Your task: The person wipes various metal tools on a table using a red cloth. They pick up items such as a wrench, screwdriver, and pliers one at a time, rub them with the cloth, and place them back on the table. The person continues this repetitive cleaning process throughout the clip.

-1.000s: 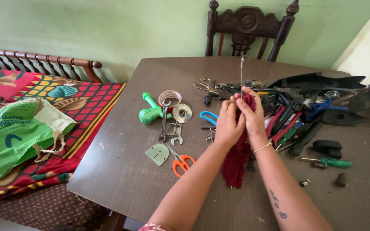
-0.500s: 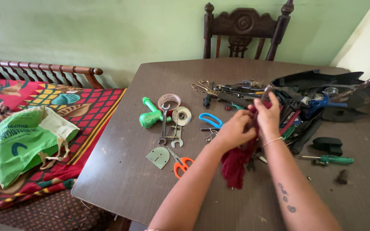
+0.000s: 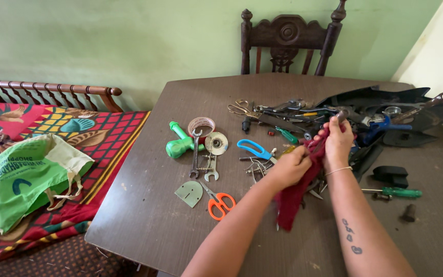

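Both hands work over a brown table (image 3: 155,205). My left hand (image 3: 289,166) grips a dark red cloth (image 3: 290,202) that hangs down toward the tabletop. My right hand (image 3: 337,139) holds the upper end of the same cloth, wrapped about a thin metal tool whose tip (image 3: 340,116) sticks out above the fingers. Just left of my hands lie blue-handled scissors (image 3: 254,149). Orange-handled scissors (image 3: 219,202) lie nearer the table's front.
A heap of hand tools (image 3: 293,115) and a black bag (image 3: 396,110) fill the far right of the table. A green plastic piece (image 3: 179,144), tape roll (image 3: 201,124), spanners (image 3: 196,154) and a green screwdriver (image 3: 398,192) lie around. A wooden chair (image 3: 288,41) stands behind; a green bag (image 3: 24,177) rests on the bed.
Both hands have moved right and slightly away with the red cloth, toward the tool heap. The cloth now hangs lower from the left hand.
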